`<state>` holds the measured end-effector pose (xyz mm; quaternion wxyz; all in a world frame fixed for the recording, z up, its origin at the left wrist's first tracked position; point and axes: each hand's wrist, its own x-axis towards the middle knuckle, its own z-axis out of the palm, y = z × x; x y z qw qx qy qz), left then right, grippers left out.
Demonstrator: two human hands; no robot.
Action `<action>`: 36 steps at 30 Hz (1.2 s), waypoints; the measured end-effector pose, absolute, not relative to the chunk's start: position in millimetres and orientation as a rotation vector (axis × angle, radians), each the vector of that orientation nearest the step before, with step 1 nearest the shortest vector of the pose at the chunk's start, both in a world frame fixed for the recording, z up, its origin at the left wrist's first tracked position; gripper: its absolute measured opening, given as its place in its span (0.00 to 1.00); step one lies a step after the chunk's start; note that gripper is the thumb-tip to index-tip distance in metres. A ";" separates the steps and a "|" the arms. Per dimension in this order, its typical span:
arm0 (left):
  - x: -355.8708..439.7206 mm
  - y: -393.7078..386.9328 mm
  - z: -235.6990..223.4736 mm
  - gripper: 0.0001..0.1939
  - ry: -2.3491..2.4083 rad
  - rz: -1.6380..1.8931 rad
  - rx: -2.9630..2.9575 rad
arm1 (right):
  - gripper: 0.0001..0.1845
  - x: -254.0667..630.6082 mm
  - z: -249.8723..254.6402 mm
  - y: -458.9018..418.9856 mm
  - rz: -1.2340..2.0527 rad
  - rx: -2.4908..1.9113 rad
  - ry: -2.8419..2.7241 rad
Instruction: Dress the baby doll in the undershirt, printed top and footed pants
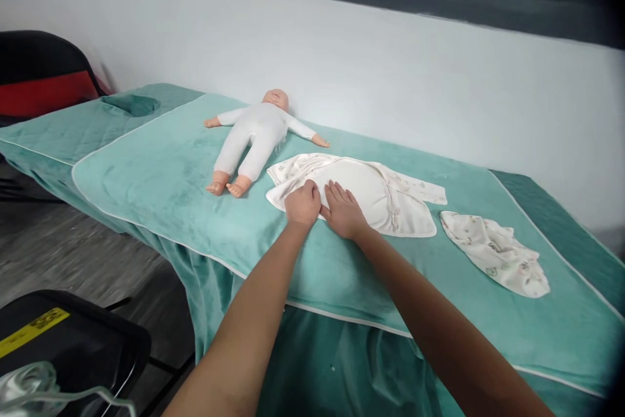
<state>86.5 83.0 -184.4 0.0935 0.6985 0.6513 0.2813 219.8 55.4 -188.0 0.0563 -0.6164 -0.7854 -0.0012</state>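
A baby doll (254, 137) in a white bodysuit lies on its back on a teal-covered table (161, 183), arms spread. To its right a white printed baby garment (375, 192) is laid open and flat. My left hand (303, 203) rests on the garment's near left edge with its fingers curled under, seemingly gripping the cloth. My right hand (343, 209) lies flat beside it on the garment, fingers stretched out. The two hands touch each other.
A second small printed cloth (498, 251) lies crumpled on the table to the right. A white wall runs behind. A black and red chair (39, 75) stands at far left; a black case (73, 345) with a yellow label sits low on the left.
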 end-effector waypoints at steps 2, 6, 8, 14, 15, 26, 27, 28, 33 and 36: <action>85.0 77.8 -181.8 0.14 1.939 0.751 2.098 | 0.37 217.9 -186.3 53.4 0.055 -1.922 -2.368; 78.4 67.5 -180.0 0.15 1.941 0.619 2.147 | 0.40 223.8 -185.7 59.7 0.159 -2.061 -2.242; 73.8 62.8 -180.6 0.15 1.946 0.583 2.161 | 0.42 234.3 -186.5 65.1 0.178 -2.129 -2.155; 62.8 53.9 -182.1 0.16 1.956 0.551 2.167 | 0.43 281.7 -187.6 65.5 0.187 -2.346 -1.932; 62.0 53.2 -181.9 0.16 1.956 0.553 2.168 | 0.43 287.5 -187.7 62.7 0.174 -2.358 -1.915; 62.3 53.9 -182.0 0.15 1.975 0.600 2.139 | 0.41 292.5 -192.1 51.9 0.014 -2.346 -1.963; 62.6 54.5 -182.6 0.15 1.983 0.606 2.129 | 0.41 293.1 -192.0 52.1 0.013 -2.324 -1.992; 62.9 55.1 -183.2 0.15 1.993 0.613 2.119 | 0.40 293.7 -191.8 52.4 0.014 -2.297 -2.025; 64.2 58.0 -184.1 0.15 2.036 0.663 2.073 | 0.37 292.2 -189.2 62.7 0.046 -2.137 -2.197; 64.5 59.0 -184.1 0.15 2.050 0.699 2.051 | 0.38 280.2 -187.8 78.7 0.065 -2.070 -2.243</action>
